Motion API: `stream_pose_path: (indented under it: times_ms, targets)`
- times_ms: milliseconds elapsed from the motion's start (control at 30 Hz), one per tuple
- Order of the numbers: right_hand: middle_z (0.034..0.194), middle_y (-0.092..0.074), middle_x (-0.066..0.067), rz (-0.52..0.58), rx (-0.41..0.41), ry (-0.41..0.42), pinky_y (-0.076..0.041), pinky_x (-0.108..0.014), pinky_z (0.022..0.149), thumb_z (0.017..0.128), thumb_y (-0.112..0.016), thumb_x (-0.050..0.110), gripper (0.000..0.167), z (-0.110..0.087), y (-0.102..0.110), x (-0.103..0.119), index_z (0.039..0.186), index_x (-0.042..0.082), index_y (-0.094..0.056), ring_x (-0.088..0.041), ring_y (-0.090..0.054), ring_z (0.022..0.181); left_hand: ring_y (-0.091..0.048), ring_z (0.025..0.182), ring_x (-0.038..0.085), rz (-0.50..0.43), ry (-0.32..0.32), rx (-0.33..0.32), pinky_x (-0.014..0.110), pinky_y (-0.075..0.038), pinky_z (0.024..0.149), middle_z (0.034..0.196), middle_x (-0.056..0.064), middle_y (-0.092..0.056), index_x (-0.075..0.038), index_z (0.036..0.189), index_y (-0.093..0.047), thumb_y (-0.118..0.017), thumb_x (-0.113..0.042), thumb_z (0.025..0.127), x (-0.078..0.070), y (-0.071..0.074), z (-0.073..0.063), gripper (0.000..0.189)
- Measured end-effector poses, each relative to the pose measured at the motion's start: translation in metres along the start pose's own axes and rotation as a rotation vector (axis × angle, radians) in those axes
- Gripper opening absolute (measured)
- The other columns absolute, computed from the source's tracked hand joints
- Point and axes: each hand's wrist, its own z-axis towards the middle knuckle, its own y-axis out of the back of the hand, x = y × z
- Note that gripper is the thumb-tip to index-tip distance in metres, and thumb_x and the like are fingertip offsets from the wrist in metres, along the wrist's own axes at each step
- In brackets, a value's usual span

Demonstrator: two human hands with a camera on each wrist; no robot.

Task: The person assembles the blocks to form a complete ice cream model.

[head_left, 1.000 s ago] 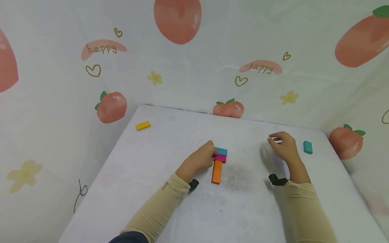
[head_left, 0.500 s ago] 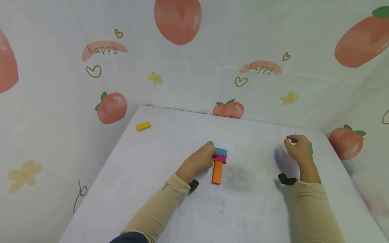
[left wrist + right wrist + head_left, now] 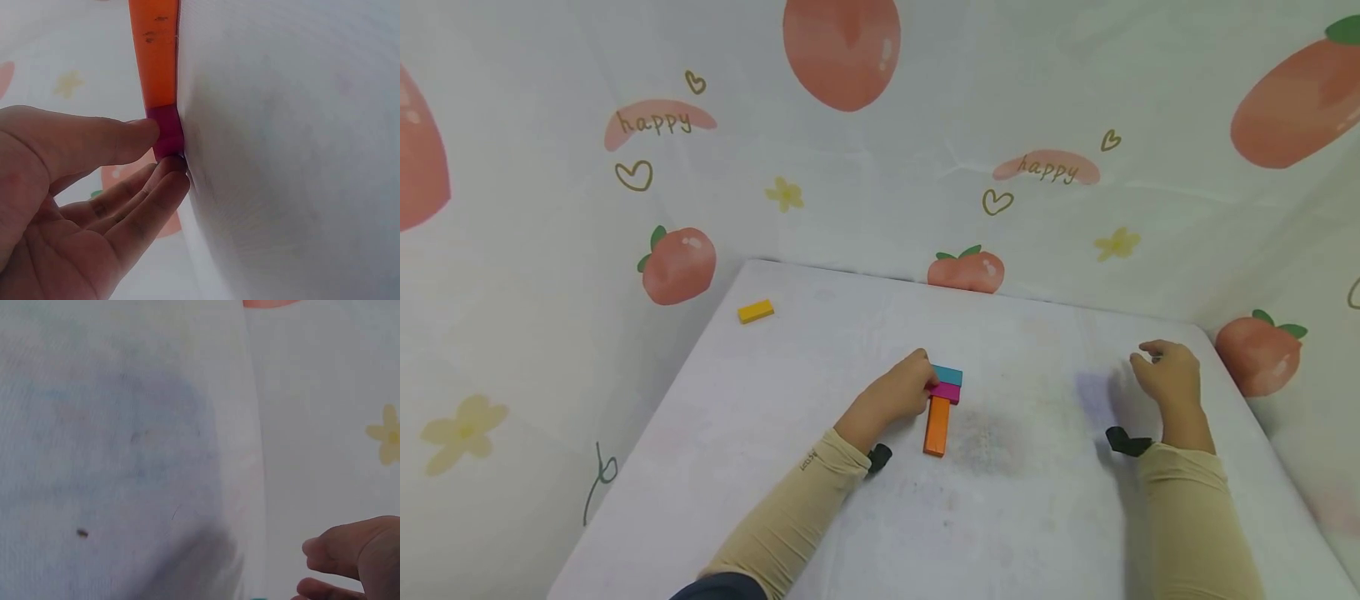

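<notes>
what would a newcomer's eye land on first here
Probably the orange block, lying near the middle of the table, with the left hand touching the magenta block at its far end. Next, perhaps the big peach print at the top centre of the backdrop, then the yellow block near the table's far left corner.

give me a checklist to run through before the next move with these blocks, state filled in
1. Left grip on magenta block: ok, thumb touches it.
2. Orange block end against magenta: ok, no gap visible.
3. Blue block beside magenta: ok, no gap visible.
4. Right grip free: ok, nothing visible in it.
5. Yellow block with the others: not ok, lies apart.
6. Block by right grip: cannot tell, only a teal sliver shows.
</notes>
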Motion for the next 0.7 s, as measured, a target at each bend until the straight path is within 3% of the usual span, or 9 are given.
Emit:
stream_pose_path:
  times_ms: [167,400,700]
  targets:
    - [0.138,-0.053,-0.043,-0.049,0.056,-0.049,-0.039,-0.071,0.108,0.101,-0.053,0.020,0.047,0.003,0.005,-0.012,0.132,-0.015,-0.059,-0.063,-0.047,0.129,-0.066,0.103,0.018,-0.003,-0.006,-0.002,0.028,-0.059,0.098,0.111,0.011,-0.062,0.000,0.115,-0.080,-0.065,0.002,0.099,0.000,0.001,0.000,0.022]
    - [0.144,-0.048,-0.044,-0.051,0.138,-0.154,-0.040,-0.071,0.108,0.102,-0.050,0.022,0.053,0.006,0.013,-0.022,0.139,-0.016,-0.054,-0.061,-0.045,0.132,-0.064,0.100,0.020,0.062,-0.063,-0.033,0.027,-0.058,0.096,0.108,0.013,-0.063,0.000,0.110,-0.081,-0.065,0.005,0.098,0.003,-0.001,0.002,0.021]
    - [0.141,-0.049,-0.045,-0.075,0.132,-0.164,-0.041,-0.070,0.107,0.100,-0.053,0.021,0.053,0.007,0.013,-0.030,0.134,-0.019,-0.054,-0.060,-0.048,0.126,-0.064,0.099,0.020,0.057,-0.064,-0.028,0.028,-0.058,0.096,0.109,0.014,-0.064,0.001,0.110,-0.081,-0.065,0.005,0.097,0.002,-0.001,0.001,0.021]
